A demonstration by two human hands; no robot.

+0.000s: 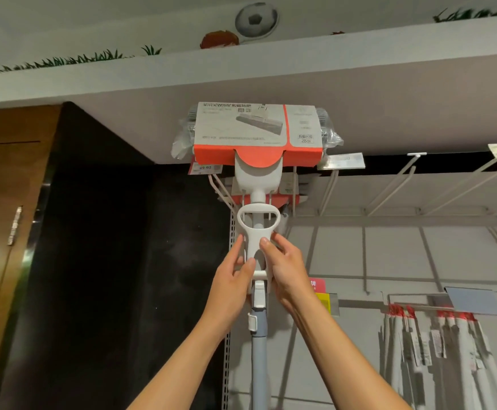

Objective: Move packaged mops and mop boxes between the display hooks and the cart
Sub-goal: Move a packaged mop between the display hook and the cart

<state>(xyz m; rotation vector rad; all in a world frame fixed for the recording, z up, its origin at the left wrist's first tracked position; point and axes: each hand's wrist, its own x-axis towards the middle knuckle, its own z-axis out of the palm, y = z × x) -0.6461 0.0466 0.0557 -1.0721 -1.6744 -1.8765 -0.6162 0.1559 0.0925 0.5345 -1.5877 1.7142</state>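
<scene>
Head view, nearest first. Two bare forearms reaching up from the bottom edge toward a packaged mop [258, 202] held upright at centre. Left hand [231, 273] curled round the left side of the white loop-shaped lever [258, 232], thumb laid across its lower stem. Right hand [285, 270] grasping the same lever from the right, fingers wrapped behind it and thumb tip on its front. Both hands touching the lever, just beside each other, neither released nor empty.

Below the hands, a grey-blue pole [259, 350] running straight down out of the picture, with a small white clip on its left side. Above the lever, a white neck widening into the mop head, wrapped in a grey-and-red cardboard sleeve [256, 131] with clear plastic bunched at both ends. Mop head raised high, just under the pale overhanging top shelf [270, 75], level with the display hooks [389, 187]; whether hung on a hook or only held against it, cannot tell. Behind the neck, a second red-sleeved pack partly hidden.

Price tag [205, 168] reading 49.90 just left of the sleeve's lower edge, further tags [342, 161] to the right. Bare white hooks jutting from the grey back panel on the right. Lower right, a row of long white packaged items with red tops [436, 335] hanging, blurred. Left side, a brown wooden door [1, 202] with a metal hinge, beside a dark wall.
</scene>
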